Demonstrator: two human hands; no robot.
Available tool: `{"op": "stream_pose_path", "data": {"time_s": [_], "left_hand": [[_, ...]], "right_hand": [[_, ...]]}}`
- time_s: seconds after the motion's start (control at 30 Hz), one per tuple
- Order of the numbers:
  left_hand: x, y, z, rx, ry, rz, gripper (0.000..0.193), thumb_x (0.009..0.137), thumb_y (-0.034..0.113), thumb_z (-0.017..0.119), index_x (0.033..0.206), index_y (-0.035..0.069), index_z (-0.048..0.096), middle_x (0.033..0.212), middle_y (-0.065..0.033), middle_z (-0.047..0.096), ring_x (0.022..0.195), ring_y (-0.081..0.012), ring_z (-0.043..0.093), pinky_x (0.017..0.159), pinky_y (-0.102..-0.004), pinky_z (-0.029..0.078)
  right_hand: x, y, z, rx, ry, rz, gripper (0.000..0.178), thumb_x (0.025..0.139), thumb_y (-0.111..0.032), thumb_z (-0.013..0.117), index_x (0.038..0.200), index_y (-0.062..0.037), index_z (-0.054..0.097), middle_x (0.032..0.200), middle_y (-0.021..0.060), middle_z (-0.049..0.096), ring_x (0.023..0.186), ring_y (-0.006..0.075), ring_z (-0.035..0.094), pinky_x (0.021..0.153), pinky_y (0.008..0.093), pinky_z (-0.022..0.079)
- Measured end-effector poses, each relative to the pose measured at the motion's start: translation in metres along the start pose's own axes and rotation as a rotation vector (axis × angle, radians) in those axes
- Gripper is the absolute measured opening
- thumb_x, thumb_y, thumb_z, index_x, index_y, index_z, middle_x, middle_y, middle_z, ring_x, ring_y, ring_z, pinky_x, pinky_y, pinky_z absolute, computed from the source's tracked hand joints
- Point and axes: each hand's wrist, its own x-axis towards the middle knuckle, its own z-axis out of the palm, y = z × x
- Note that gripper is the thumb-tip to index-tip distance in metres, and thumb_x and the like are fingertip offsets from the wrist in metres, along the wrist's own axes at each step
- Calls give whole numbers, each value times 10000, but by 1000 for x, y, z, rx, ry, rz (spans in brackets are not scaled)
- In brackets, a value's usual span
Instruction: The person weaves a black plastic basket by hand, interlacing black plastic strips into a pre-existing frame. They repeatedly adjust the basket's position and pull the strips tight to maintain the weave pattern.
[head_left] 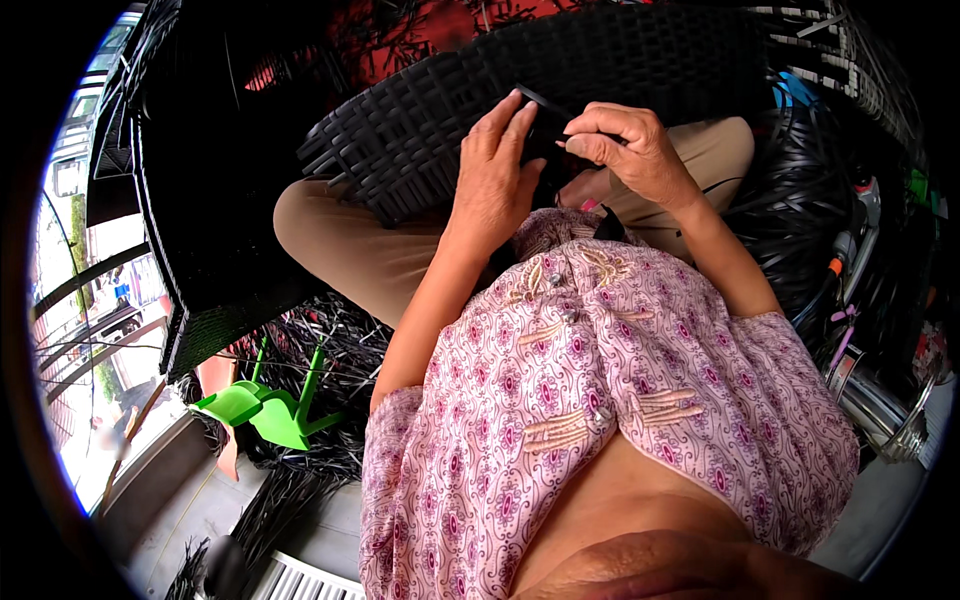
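Observation:
Across my lap lies a black woven piece point(400, 130) of flat plastic strips, its weave curving away to the right. My left hand point(492, 175) rests along its near side, fingers stretched upward and thumb apart. From those fingertips a loose black strip point(545, 103) runs across to my right hand point(640, 150). Thumb and forefinger of the right hand are pinched together on the strip. The area just under both hands is dark, and the strip's lower end is hard to make out.
On my right lies a heap of black strips point(800, 210), with a shiny metal cylinder point(875, 400) nearer me. A bright green plastic item point(280, 412) sits among tangled strips at left. A large black woven piece point(230, 160) stands behind it. Red material point(430, 30) shows at the far side.

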Motion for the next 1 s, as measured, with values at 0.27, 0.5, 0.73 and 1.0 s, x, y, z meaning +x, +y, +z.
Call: {"op": "stream_pose_path", "data": {"time_s": [0.27, 0.5, 0.73, 1.0], "left_hand": [[12, -21, 34, 152, 38, 11, 381, 824, 38, 660, 1200, 14, 604, 1272, -174, 556, 1159, -337, 555, 971, -408, 453], [26, -43, 12, 368, 342, -378, 157, 899, 210, 668, 944, 63, 697, 865, -105, 675, 796, -308, 664, 685, -395, 512], [46, -39, 16, 512, 216, -549, 303, 881, 371, 664, 882, 73, 716, 902, -115, 699, 829, -340, 674, 715, -440, 515], [54, -39, 19, 526, 204, -587, 291, 887, 333, 603, 836, 65, 704, 898, -141, 705, 832, -374, 674, 739, -472, 521]], "right_hand": [[33, 33, 24, -153, 215, 0, 155, 902, -140, 690, 931, 11, 710, 880, 113, 707, 752, 206, 689, 666, 312, 526], [54, 51, 49, -471, 240, 11, 140, 855, -167, 720, 897, -36, 691, 846, 113, 699, 722, 285, 681, 630, 357, 535], [56, 50, 42, -581, 204, 24, 140, 855, -202, 660, 846, -62, 662, 813, 106, 676, 744, 326, 673, 676, 436, 547], [59, 51, 38, -540, 179, 3, 148, 850, -194, 657, 830, -48, 673, 817, 114, 677, 753, 324, 675, 690, 427, 551]]}}
